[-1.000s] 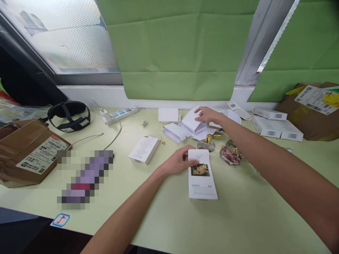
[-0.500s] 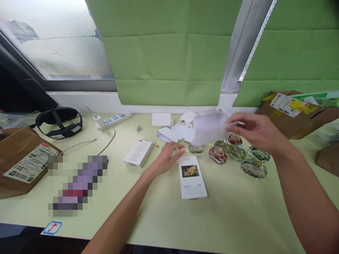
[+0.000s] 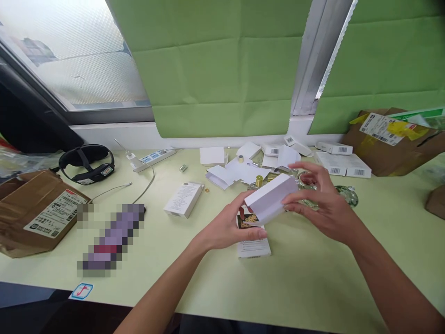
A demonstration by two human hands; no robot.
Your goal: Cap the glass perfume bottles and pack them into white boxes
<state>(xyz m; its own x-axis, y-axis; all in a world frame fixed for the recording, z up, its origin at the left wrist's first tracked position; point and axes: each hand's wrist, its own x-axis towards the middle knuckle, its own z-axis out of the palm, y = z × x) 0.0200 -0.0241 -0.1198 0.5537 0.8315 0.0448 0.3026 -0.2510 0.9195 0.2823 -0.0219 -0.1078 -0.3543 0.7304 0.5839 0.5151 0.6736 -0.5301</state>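
A folded white card insert (image 3: 269, 199) is held up above the table, tilted, with its trough-like inside facing me. My right hand (image 3: 318, 202) pinches its right end between thumb and fingers. At the left end, my left hand (image 3: 231, 225) has its fingers behind the card and its thumb along the lower edge. Below lies a white box with a flower picture (image 3: 253, 248), partly covered by the left hand and card. Behind the right hand are several clear glass bottles (image 3: 347, 195), mostly hidden. A gold bottle top (image 3: 259, 181) shows just beyond the card.
Loose white card pieces (image 3: 225, 176) lie at the back, beside stacked white boxes (image 3: 342, 164). Another white box (image 3: 184, 199) lies left of my hands. Cardboard boxes (image 3: 385, 144) stand at both sides. A power strip (image 3: 155, 158), cable and black headset (image 3: 86, 164) are at the back left.
My right hand has brought the white card down and left, in front of the bottles. My left hand has moved right and closed on the card's other end. The view has shifted slightly.
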